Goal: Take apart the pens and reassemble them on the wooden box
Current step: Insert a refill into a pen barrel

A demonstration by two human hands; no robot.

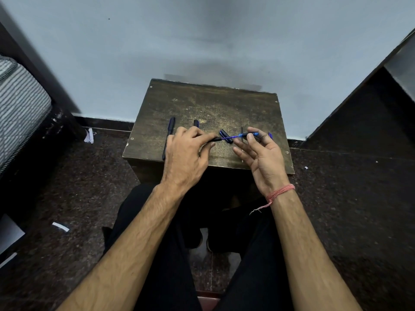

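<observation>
A worn wooden box [208, 104] stands in front of my knees. Above its near half, my left hand [186, 153] pinches the dark tip piece with a thin blue refill [229, 138] sticking out to the right. My right hand [262, 153] holds the blue pen barrel [251, 134] between thumb and forefinger, the refill's other end inside it. A whole dark pen [168, 135] lies on the box at the left, partly under my left hand. A second dark pen end [196, 123] shows above my left knuckles. A dark cap [226, 136] lies behind the refill.
A pale wall rises right behind the box. The floor is dark speckled stone with scraps of white paper [89, 136] at the left. A striped mattress [20, 104] on a dark frame is far left; dark furniture stands at the right. A small blue piece [270, 135] peeks beside my right fingers.
</observation>
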